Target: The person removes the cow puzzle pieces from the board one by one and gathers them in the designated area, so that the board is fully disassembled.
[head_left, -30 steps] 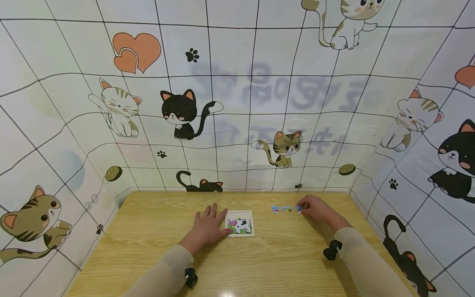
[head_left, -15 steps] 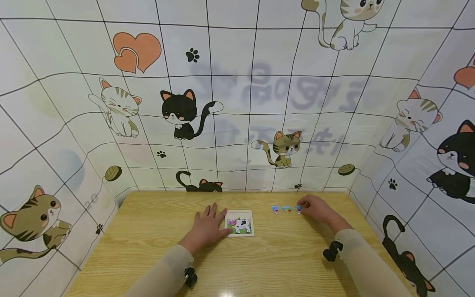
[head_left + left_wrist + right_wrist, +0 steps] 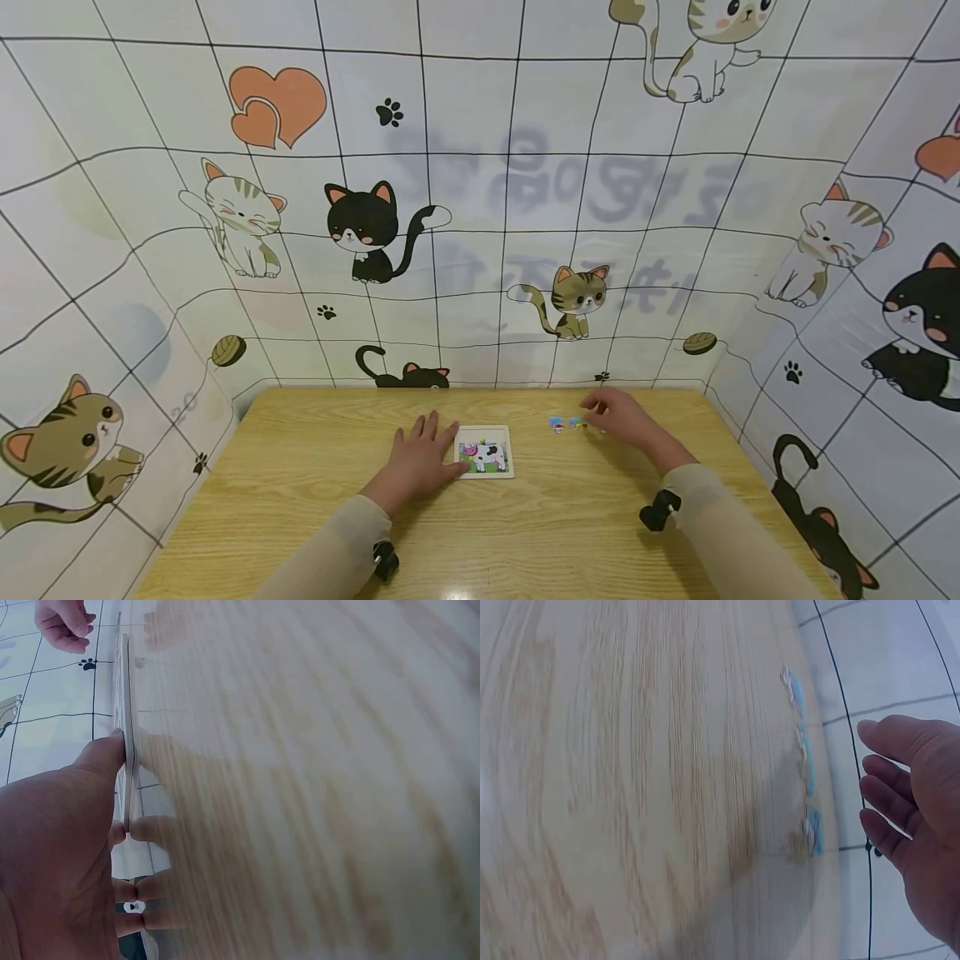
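Right of the cow puzzle board [image 3: 491, 434], three puzzle pieces [image 3: 577, 422] lie below a right hand [image 3: 624, 419] (fingers relaxed), while a left hand [image 3: 420, 457], fingers spread, touches the board

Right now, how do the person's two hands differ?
The left hand touches the framed cow picture; the right hand hovers near the small colorful pieces. The left hand's fingers spread on the tabletop; the right hand's curve loosely above it. Neither grips anything.
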The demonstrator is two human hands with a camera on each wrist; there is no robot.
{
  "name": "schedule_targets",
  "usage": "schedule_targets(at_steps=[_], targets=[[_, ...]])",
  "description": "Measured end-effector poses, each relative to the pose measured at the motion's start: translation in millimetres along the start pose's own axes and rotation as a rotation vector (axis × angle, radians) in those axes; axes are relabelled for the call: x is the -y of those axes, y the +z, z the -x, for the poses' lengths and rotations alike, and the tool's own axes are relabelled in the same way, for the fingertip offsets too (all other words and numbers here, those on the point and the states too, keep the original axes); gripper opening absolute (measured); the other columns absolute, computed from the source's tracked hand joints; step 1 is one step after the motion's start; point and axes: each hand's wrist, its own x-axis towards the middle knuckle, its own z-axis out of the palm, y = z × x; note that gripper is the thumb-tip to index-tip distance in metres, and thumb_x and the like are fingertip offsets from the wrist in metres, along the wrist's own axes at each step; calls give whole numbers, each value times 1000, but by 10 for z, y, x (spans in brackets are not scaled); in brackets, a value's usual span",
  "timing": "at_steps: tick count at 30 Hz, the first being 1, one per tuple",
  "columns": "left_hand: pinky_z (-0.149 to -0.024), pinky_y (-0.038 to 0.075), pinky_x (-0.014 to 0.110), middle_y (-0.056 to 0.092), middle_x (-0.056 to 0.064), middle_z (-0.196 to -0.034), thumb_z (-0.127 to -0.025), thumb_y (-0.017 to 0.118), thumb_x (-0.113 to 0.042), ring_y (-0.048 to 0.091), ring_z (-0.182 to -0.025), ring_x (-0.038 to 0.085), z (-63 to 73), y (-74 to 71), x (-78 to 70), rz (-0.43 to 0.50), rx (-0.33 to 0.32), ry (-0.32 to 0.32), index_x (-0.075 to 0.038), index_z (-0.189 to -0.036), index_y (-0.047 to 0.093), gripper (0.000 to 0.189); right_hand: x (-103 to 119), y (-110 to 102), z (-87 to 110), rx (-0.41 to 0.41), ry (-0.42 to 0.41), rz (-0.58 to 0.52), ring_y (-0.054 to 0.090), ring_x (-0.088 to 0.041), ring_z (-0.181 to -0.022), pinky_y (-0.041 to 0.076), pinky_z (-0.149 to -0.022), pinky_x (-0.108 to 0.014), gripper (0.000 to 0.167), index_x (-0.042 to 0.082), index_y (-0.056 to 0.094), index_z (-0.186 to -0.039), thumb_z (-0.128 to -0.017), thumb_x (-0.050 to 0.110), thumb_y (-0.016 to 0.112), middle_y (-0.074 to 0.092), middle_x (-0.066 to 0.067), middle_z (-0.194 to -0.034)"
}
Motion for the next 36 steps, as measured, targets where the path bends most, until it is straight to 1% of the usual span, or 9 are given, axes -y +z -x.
schedule_targets(at_steps=[4, 6, 13, 16, 19, 23, 27, 31, 36], targets=[[-124, 24, 78, 27, 23, -179, -103, 59, -76, 27, -165, 46, -2, 1, -4, 4, 1, -1, -26, -174, 41, 89, 138, 56, -46, -2, -53, -19, 68, -23, -94, 56, -70, -34, 19, -4, 76, -120, -105, 6, 77, 73, -21, -120], [-124, 24, 78, 27, 23, -179, -103, 59, -76, 27, -165, 46, -7, 6, -1, 6, 3, -1, -25, -174, 40, 89, 206, 78, -68, 1, -76, -17, 68, -22, -93, 55, -71, -34, 18, -2, 77, -120, -104, 8, 78, 73, -19, -119], [-124, 24, 78, 26, 23, -180, -103, 58, -76, 26, -165, 46, -8, 4, 11, 1, 7, -2, -26, -174, 39, 89, 442, 186, -159, 3, -137, -22, 68, -22, -95, 57, -73, -36, 16, 5, 79, -119, -104, 9, 79, 73, -19, -119], [-124, 24, 78, 26, 22, -180, -104, 58, -76, 26, -165, 46, -13, 6, 18, 0, 8, -2, -26, -174, 39, 89, 533, 280, -200, 28, -147, -35, 67, -20, -96, 58, -74, -34, 17, 5, 79, -120, -105, 10, 78, 73, -17, -120], [-124, 24, 78, 27, 23, -180, -103, 59, -76, 27, -165, 47, -9, 9, 18, 8, 4, 0, -25, -174, 41, 89, 623, 386, -236, 67, -161, -37, 66, -18, -97, 58, -75, -34, 20, 2, 78, -123, -106, 12, 77, 73, -14, -122], [-124, 24, 78, 27, 23, -180, -103, 59, -76, 27, -165, 47, 4, 5, 12, 18, 5, 1, -25, -174, 41, 89, 750, 518, -292, 109, -207, -33, 64, -17, -97, 58, -78, -35, 22, 0, 78, -124, -106, 12, 77, 73, -14, -121], [-124, 24, 78, 27, 23, -179, -103, 59, -77, 27, -165, 47, 1, 3, 6, 18, 4, 2, -25, -173, 42, 89, 871, 623, -349, 127, -257, -24, 63, -18, -96, 57, -77, -35, 20, 0, 78, -122, -105, 9, 77, 72, -14, -117], [-124, 24, 78, 27, 22, -179, -103, 58, -77, 27, -165, 46, -7, 1, 4, 11, 7, -4, -25, -173, 42, 89, 991, 707, -379, 152, -268, -17, 63, -18, -95, 56, -77, -34, 19, 1, 78, -122, -105, 8, 77, 70, -10, -116], [-124, 24, 78, 27, 22, -180, -103, 58, -77, 27, -165, 46, -14, -1, 6, 1, 11, -8, -27, -173, 42, 88, 1125, 814, -396, 201, -291, -12, 64, -19, -97, 57, -82, -37, 22, 0, 77, -126, -107, 10, 75, 70, -14, -120]])
